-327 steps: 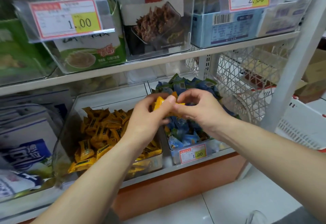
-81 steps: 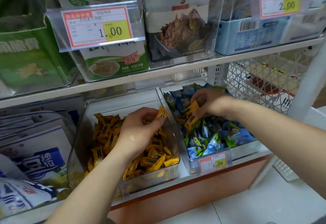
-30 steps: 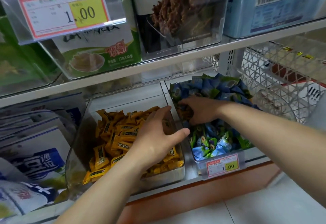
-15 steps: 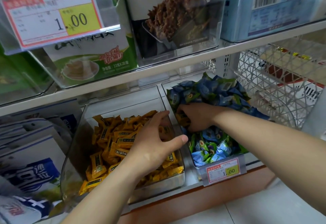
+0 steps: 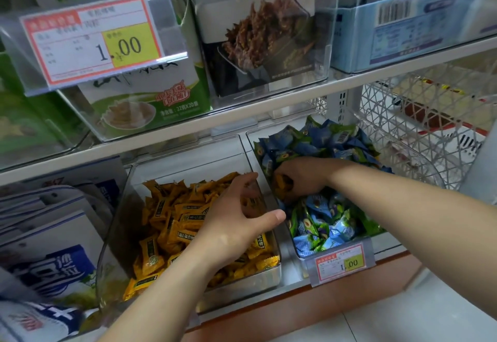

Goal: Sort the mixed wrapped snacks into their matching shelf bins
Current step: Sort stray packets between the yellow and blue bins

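Left hand [image 5: 236, 223] lies spread open over the yellow bin [image 5: 188, 158]; right hand [image 5: 304, 177] grips yellow snacks [image 5: 281, 183] inside the blue bin [image 5: 297, 253].

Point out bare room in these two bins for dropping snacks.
Bare floor behind the yellow pile, up to the yellow bin's rear wall. The blue bin is heaped wall to wall; the right hand grips a yellow snack there. Left hand covers the pile's right side.

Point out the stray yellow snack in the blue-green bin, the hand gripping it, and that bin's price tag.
yellow snack [image 5: 281, 183], head view, its wrapper showing beside the fingers.
right hand [image 5: 305, 177], head view, the back of the hand.
price tag [image 5: 340, 263], head view, the middle of the label.
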